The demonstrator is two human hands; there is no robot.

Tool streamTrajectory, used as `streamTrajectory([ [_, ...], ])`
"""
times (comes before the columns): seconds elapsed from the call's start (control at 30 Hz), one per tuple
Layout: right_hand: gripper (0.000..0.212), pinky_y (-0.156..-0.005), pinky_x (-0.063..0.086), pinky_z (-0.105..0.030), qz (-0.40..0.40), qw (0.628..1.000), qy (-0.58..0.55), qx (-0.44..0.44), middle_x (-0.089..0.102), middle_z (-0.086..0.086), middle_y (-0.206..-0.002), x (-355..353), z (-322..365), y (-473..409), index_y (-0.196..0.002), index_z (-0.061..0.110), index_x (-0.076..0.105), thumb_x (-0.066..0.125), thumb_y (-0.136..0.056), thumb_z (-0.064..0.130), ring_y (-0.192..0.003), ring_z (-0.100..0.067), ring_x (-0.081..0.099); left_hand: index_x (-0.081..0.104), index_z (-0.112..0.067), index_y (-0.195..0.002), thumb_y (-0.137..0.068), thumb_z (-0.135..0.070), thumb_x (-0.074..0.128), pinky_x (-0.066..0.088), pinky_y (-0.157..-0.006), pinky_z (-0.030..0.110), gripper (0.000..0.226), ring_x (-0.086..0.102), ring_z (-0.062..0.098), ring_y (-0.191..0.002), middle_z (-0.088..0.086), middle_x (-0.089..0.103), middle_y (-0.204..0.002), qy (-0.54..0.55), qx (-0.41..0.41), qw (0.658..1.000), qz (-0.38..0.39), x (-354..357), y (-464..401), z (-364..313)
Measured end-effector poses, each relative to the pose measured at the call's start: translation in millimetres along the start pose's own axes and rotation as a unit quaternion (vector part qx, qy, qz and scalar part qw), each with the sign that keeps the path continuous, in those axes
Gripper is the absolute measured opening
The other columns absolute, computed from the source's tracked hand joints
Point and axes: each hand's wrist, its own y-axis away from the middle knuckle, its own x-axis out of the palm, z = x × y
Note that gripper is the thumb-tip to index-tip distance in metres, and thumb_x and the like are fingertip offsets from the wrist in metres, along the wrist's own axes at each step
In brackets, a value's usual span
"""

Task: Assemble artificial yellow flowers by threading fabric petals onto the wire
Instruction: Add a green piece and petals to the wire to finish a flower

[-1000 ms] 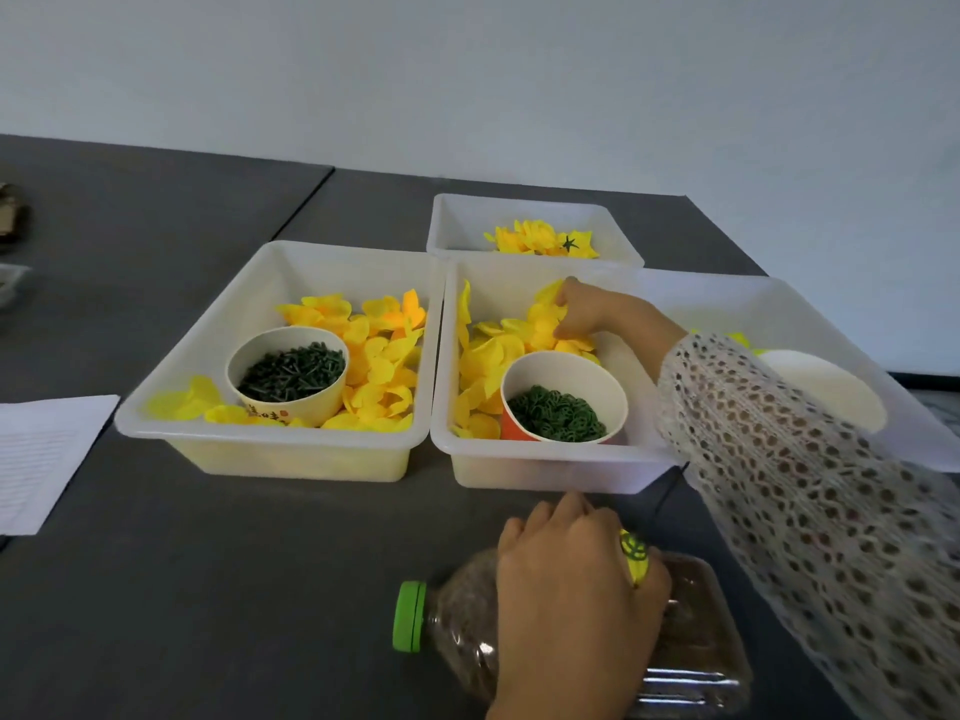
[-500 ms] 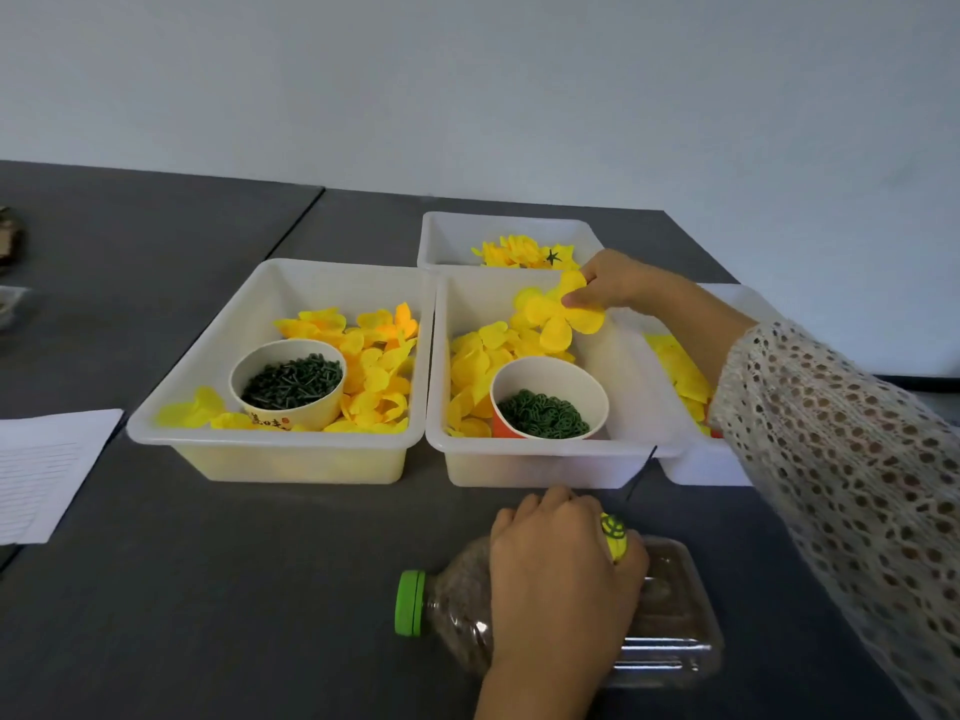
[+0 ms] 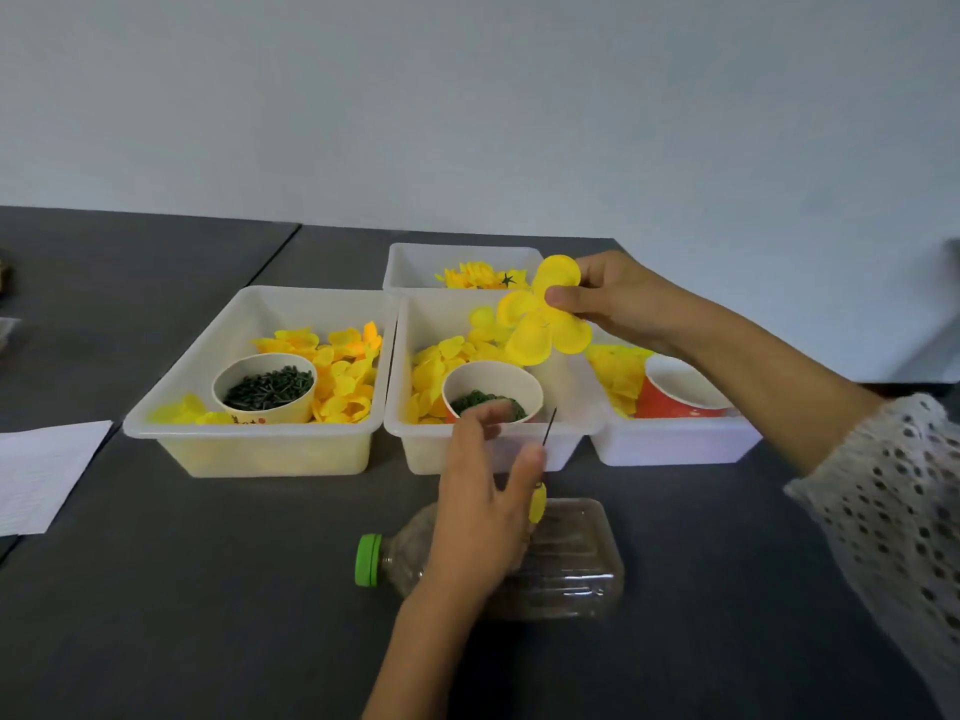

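Observation:
My right hand (image 3: 618, 298) pinches a yellow four-lobed fabric petal (image 3: 545, 322) in the air above the middle white tray (image 3: 498, 449). That tray holds loose yellow petals (image 3: 441, 356) and a paper cup of green rings (image 3: 491, 394). My left hand (image 3: 483, 504) hovers over a clear plastic bottle (image 3: 571, 558) lying on its side. Its thumb holds a thin dark wire (image 3: 549, 426) that points up, with a small yellow piece (image 3: 537, 504) below the thumb. The petal is well above the wire tip and apart from it.
The left tray (image 3: 260, 298) holds orange-yellow petals and a cup of dark green bits (image 3: 267, 389). A right tray (image 3: 670, 444) holds petals and a red cup (image 3: 675, 394). The back tray (image 3: 462, 254) holds finished flowers. White paper (image 3: 41, 475) lies far left.
My right hand lifted a petal out of the middle tray and raised it to the right. My left hand rose off the bottle, its fingers spreading, with the wire pointing up.

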Motion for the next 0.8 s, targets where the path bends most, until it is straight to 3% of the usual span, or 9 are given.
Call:
streamTrajectory([
  [0.1, 0.009, -0.075, 0.053, -0.024, 0.020, 0.998, -0.050, -0.018, 0.074, 0.001, -0.083, 19.4, 16.2, 35.7, -0.086, 0.011, 0.070, 0.064, -0.083, 0.017, -0.080, -0.012, 0.068, 0.060, -0.017, -0.117, -0.087, -0.060, 0.033, 0.047, -0.094, 0.025, 0.058, 0.058, 0.005, -0.110, -0.004, 0.064, -0.114, 0.079, 0.030, 0.995, -0.051, -8.2, 0.8, -23.5],
  [0.17, 0.011, -0.079, 0.055, -0.029, 0.033, 0.997, -0.055, -0.033, 0.074, -0.001, -0.084, 33.7, 20.3, 56.3, -0.085, 0.011, 0.071, 0.070, -0.079, 0.021, -0.082, -0.016, 0.067, 0.064, -0.007, -0.099, -0.092, -0.055, 0.037, 0.048, -0.078, 0.023, 0.056, 0.059, 0.008, -0.088, 0.007, 0.065, -0.093, 0.112, 0.036, 0.992, -0.040, -10.7, -0.2, -40.2],
  [0.23, 0.013, -0.083, 0.052, -0.040, 0.041, 0.995, -0.083, -0.039, 0.072, -0.008, -0.086, 45.0, 21.2, 74.2, -0.084, 0.012, 0.073, 0.071, -0.079, 0.024, -0.083, -0.021, 0.065, 0.064, -0.005, -0.086, -0.099, -0.037, 0.052, 0.043, -0.067, 0.017, 0.036, 0.053, 0.006, -0.074, 0.006, 0.060, -0.075, 0.149, 0.025, 0.988, -0.040, -12.5, 1.1, -55.5],
  [0.3, 0.021, -0.085, 0.051, -0.045, 0.031, 0.991, -0.124, -0.026, 0.072, -0.015, -0.092, 49.9, 22.8, 88.7, -0.088, 0.012, 0.074, 0.068, -0.077, 0.029, -0.085, -0.024, 0.064, 0.068, -0.006, -0.087, -0.099, -0.019, 0.058, 0.044, -0.067, 0.015, 0.020, 0.055, 0.004, -0.073, 0.002, 0.063, -0.075, 0.164, 0.014, 0.986, -0.032, -14.2, 4.3, -62.1],
  [0.33, 0.027, -0.085, 0.050, -0.045, 0.019, 0.991, -0.130, -0.024, 0.070, -0.020, -0.094, 49.4, 24.3, 94.3, -0.091, 0.009, 0.073, 0.066, -0.077, 0.030, -0.085, -0.026, 0.062, 0.069, -0.003, -0.090, -0.098, -0.018, 0.060, 0.045, -0.068, 0.018, 0.019, 0.055, 0.007, -0.075, 0.009, 0.066, -0.077, 0.156, 0.014, 0.987, -0.017, -15.5, 6.4, -62.1],
  [0.43, 0.025, -0.068, 0.046, -0.028, 0.031, 0.994, -0.103, -0.031, 0.060, -0.012, -0.073, 41.5, 29.8, 110.8, -0.086, 0.002, 0.068, 0.063, -0.077, 0.026, -0.067, -0.016, 0.051, 0.066, 0.006, -0.088, -0.090, -0.028, 0.064, 0.041, -0.067, 0.028, 0.034, 0.050, 0.014, -0.072, 0.025, 0.061, -0.077, 0.116, 0.023, 0.992, 0.037, -22.7, 14.9, -60.8],
  [0.57, 0.011, -0.057, 0.041, -0.013, 0.105, 0.994, -0.031, 0.011, 0.059, 0.003, -0.064, 31.7, 30.5, 133.3, -0.080, 0.009, 0.070, 0.066, -0.077, 0.019, -0.059, -0.006, 0.050, 0.068, -0.014, -0.075, -0.087, -0.026, 0.067, 0.038, -0.057, 0.012, 0.017, 0.049, -0.003, -0.056, -0.016, 0.059, -0.059, 0.048, 0.030, 0.992, 0.108, -33.0, 20.7, -65.1],
  [0.67, 0.009, -0.061, 0.047, -0.014, 0.121, 0.992, -0.009, 0.039, 0.065, 0.001, -0.068, 27.0, 25.9, 145.5, -0.082, 0.011, 0.072, 0.067, -0.078, 0.017, -0.062, -0.007, 0.056, 0.067, -0.012, -0.072, -0.080, -0.040, 0.066, 0.036, -0.055, 0.020, 0.029, 0.044, 0.005, -0.056, -0.010, 0.053, -0.059, -0.009, 0.017, 0.987, 0.160, -39.2, 22.9, -66.2],
  [0.8, 0.010, -0.061, 0.051, -0.018, 0.153, 0.985, -0.034, 0.065, 0.069, -0.003, -0.072, 26.4, 19.9, 161.8, -0.081, 0.013, 0.074, 0.068, -0.074, 0.017, -0.064, -0.010, 0.060, 0.071, -0.027, -0.071, -0.085, -0.040, 0.065, 0.039, -0.061, 0.018, 0.020, 0.050, 0.005, -0.061, -0.004, 0.059, -0.064, -0.020, 0.004, 0.967, 0.253, -48.1, 27.4, -74.5],
])
